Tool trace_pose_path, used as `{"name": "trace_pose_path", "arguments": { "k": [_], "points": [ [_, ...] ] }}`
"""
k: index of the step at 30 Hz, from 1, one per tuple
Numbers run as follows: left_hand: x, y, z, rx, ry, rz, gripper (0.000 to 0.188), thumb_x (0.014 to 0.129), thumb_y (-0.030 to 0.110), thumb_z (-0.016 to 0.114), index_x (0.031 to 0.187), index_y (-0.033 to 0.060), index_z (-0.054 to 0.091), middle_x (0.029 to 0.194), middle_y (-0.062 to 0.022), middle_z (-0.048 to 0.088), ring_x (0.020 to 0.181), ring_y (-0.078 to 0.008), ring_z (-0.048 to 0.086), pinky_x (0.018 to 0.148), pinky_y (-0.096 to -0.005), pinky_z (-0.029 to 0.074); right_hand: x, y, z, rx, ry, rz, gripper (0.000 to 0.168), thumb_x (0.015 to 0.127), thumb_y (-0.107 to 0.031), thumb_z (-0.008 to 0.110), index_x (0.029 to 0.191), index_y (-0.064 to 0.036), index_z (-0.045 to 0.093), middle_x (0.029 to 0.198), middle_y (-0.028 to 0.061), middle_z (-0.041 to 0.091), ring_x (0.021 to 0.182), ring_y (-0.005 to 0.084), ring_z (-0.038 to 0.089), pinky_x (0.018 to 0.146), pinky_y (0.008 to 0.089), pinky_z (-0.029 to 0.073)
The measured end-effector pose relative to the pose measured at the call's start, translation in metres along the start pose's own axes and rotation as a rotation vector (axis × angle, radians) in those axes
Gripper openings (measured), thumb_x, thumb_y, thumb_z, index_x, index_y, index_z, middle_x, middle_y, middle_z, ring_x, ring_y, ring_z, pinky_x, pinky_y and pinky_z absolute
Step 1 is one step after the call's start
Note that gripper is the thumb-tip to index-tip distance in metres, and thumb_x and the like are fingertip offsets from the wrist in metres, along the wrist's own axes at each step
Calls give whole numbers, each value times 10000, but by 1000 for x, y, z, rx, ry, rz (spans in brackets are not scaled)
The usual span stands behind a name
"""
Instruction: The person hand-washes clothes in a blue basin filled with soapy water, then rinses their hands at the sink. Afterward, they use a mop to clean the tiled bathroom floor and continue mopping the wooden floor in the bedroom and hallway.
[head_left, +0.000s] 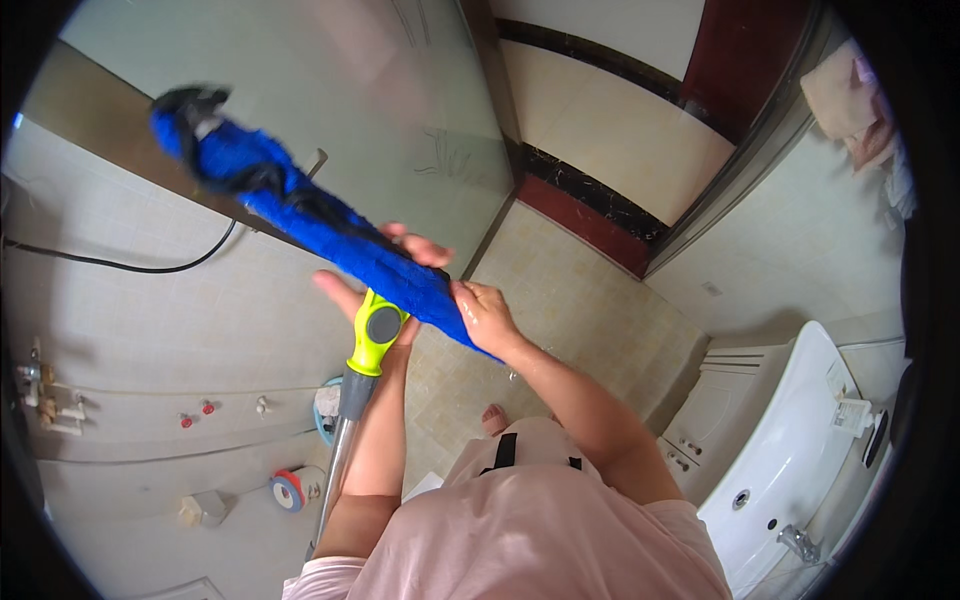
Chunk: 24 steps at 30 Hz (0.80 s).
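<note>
A wet blue flat mop head with black, twisted strips slants up to the left, lifted above the floor. My right hand is closed around its near end, and water drips beneath. Behind the mop head lies my left hand, its thumb and fingertips showing on opposite sides of the blue cloth. The palm is hidden, so its hold is unclear. A lime-green swivel joint links the mop head to a metal pole, which runs down along my left forearm. The far end of the mop head is blurred.
A frosted glass partition stands ahead, beside a dark red doorway threshold. To the right is a white washbasin with a faucet over a cabinet. Pipes and taps line the left wall, near a blue basin.
</note>
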<state>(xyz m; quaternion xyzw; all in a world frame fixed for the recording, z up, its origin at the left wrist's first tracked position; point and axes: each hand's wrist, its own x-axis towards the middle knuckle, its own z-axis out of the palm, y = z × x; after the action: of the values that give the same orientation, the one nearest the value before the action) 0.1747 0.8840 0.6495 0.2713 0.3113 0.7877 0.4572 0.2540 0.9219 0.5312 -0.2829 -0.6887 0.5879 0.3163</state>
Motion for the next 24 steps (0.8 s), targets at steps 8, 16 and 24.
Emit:
{"name": "trace_pose_path", "arguments": {
  "k": [8,16,24],
  "points": [
    [-26,-36,-64,116,73,-75,283,943,350,414,888,83,491,739,-94,569,733,-254,574,934,-438,413,-13,8,14,29,-18,158,409,935,-315,348,854,2,594,793,198,626,752,335,600,674,417,450],
    [-26,-20,-38,284,95,173,225,912,264,419,736,134,365,540,-5,382,517,-141,383,757,-344,418,-4,-28,24,27,3,86,398,890,-332,323,851,-50,601,851,187,627,819,402,585,696,461,459],
    [-19,-8,-35,246,95,225,202,900,233,409,734,126,365,515,-7,360,486,-137,355,729,-331,411,5,-43,20,-45,-119,11,363,892,-311,333,909,-55,590,880,183,630,833,395,589,712,457,461]
  ]
}}
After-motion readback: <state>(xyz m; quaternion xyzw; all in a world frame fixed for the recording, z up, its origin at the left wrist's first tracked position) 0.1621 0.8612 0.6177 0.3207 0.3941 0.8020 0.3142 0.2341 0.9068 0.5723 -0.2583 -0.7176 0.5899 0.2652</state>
